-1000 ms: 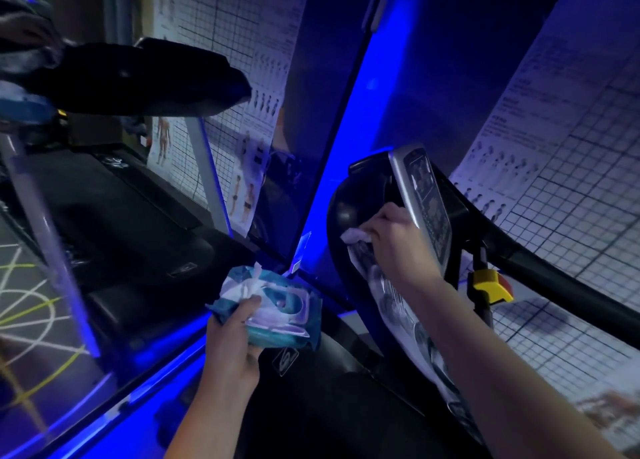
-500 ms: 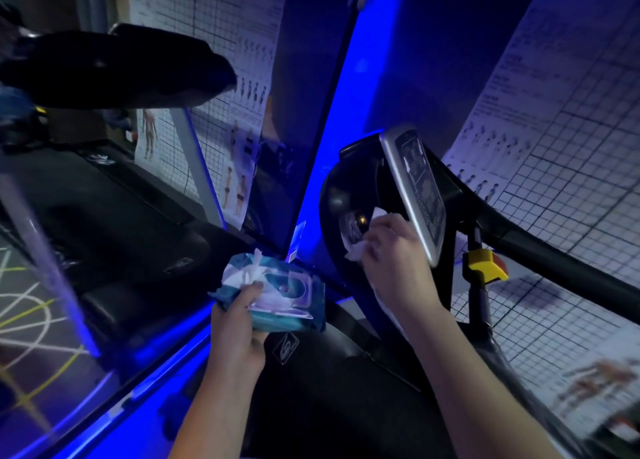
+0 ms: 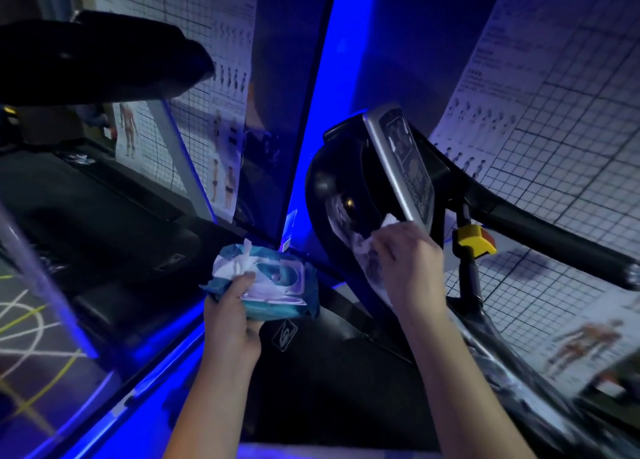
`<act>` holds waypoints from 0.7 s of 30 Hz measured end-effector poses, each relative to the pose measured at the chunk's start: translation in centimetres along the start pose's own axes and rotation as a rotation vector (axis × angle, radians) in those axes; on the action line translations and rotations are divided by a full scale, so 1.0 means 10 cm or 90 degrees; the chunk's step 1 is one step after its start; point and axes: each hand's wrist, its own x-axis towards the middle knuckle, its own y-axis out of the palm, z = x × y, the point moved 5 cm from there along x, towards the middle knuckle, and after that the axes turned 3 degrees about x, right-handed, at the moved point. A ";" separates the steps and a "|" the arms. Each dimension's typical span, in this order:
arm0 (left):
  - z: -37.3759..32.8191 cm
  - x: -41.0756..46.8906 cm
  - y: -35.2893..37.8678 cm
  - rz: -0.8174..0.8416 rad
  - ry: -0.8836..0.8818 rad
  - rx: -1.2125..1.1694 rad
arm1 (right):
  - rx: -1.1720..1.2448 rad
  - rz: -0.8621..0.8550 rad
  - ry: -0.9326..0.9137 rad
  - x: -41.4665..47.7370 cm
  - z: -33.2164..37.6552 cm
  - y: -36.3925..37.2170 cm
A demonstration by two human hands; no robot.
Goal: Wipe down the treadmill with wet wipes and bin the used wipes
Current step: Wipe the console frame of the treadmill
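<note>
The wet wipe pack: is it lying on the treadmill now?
No, the left hand holds the wet wipe pack up in the air, clear of the treadmill.

right hand [image 3: 408,261] and wipe [image 3: 388,223] shifted rightward

Bare forearms, no sleeves visible

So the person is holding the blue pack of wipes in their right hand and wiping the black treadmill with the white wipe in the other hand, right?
Not quite: the head view shows the blue pack of wipes in the left hand. The right hand presses the white wipe on the black treadmill.
</note>
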 end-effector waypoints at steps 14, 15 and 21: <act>0.14 -0.10 0.01 0.017 -0.024 0.021 | -0.030 -0.061 0.039 -0.35 -0.10 -0.08; 0.14 -0.11 0.01 0.019 -0.025 0.022 | -0.019 -0.062 0.031 -0.30 -0.07 -0.03; 0.15 -0.13 -0.01 0.013 -0.027 0.036 | -0.007 -0.098 0.041 -0.04 -0.04 0.13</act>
